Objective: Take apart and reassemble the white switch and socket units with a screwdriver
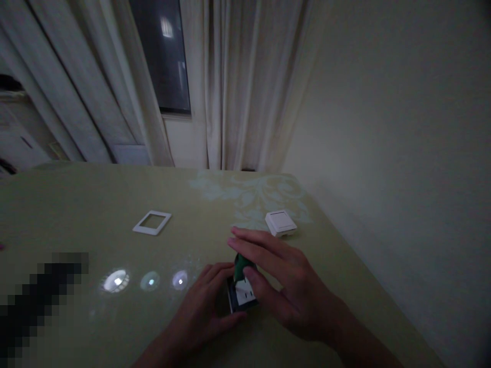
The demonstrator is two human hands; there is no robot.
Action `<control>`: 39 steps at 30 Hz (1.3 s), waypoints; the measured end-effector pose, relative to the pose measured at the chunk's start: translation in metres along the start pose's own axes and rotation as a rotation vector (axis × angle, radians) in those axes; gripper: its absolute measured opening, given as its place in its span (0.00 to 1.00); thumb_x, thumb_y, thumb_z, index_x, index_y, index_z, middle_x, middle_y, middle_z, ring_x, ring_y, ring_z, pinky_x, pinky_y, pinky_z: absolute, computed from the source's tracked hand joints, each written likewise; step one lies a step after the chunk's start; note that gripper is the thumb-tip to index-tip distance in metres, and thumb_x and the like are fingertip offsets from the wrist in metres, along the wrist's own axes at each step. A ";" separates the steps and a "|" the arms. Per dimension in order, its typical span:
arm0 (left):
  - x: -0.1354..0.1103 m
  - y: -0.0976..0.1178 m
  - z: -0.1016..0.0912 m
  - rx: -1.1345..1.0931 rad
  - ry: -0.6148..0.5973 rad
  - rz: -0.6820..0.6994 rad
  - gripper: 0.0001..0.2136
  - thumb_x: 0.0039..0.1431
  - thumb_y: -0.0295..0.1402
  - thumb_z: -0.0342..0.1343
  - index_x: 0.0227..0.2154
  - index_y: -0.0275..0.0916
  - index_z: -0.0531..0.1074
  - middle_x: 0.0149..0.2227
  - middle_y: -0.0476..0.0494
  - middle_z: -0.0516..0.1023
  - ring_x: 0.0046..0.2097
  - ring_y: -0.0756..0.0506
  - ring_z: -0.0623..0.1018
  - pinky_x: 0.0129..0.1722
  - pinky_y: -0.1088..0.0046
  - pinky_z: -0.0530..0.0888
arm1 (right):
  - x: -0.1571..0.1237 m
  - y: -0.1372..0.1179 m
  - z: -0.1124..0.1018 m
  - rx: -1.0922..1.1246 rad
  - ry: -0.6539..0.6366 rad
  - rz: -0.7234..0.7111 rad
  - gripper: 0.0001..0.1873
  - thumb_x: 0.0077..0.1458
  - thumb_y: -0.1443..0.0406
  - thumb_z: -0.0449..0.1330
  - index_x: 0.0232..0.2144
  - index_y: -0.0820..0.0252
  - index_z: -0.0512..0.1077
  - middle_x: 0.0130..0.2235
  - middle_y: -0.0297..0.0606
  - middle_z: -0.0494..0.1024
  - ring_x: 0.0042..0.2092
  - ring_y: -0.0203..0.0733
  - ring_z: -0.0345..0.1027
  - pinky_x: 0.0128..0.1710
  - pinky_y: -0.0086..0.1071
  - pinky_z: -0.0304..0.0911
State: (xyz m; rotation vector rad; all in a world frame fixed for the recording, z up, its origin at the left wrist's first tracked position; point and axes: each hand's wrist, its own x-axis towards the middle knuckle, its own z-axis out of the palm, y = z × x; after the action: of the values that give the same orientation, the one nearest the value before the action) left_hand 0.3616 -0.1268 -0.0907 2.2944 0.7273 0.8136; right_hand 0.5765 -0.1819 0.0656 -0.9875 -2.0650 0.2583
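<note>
On the tabletop, a wall socket [244, 293] with a white slotted face and a dark surround lies low in the view. My left hand [205, 301] steadies it from the left, thumb along its near edge and fingers along its far side. Above the socket, my right hand [282, 281] is closed around a green-handled screwdriver [240, 267]. The screwdriver stands steeply, its tip end down at the left part of the socket's face. My right fingers and palm hide much of the handle and the socket's right side.
A white square frame [162, 223] lies flat at the left on the glossy table [92, 204]. Beyond my right hand sits a white switch-like box [282, 222]. A wall [402, 153] runs along the table's right edge, and curtains [245, 87] hang behind it. Pixelation covers something dark at lower left.
</note>
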 end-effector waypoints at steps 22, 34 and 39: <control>-0.001 -0.002 -0.002 0.039 -0.015 0.008 0.35 0.60 0.39 0.73 0.68 0.59 0.66 0.64 0.43 0.78 0.62 0.30 0.79 0.59 0.48 0.81 | -0.004 -0.001 0.004 0.091 -0.038 0.052 0.25 0.72 0.66 0.64 0.68 0.57 0.72 0.58 0.47 0.80 0.58 0.45 0.76 0.59 0.37 0.74; -0.002 -0.006 -0.003 0.050 -0.056 -0.012 0.36 0.60 0.42 0.73 0.69 0.60 0.65 0.66 0.43 0.77 0.64 0.29 0.79 0.62 0.46 0.80 | -0.002 0.001 0.003 0.112 -0.050 0.010 0.23 0.73 0.66 0.62 0.67 0.61 0.72 0.58 0.47 0.81 0.57 0.42 0.77 0.59 0.33 0.73; -0.002 -0.006 -0.003 0.044 -0.071 -0.043 0.34 0.59 0.43 0.73 0.67 0.60 0.69 0.64 0.42 0.79 0.62 0.28 0.80 0.60 0.45 0.81 | -0.005 0.004 0.012 -0.068 0.186 -0.019 0.15 0.71 0.62 0.66 0.57 0.58 0.81 0.39 0.39 0.80 0.39 0.40 0.75 0.39 0.32 0.74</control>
State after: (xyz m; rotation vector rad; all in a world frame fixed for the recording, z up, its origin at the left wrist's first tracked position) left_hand 0.3566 -0.1226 -0.0938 2.3257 0.7667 0.6991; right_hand 0.5715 -0.1812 0.0530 -0.9940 -1.9229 0.0833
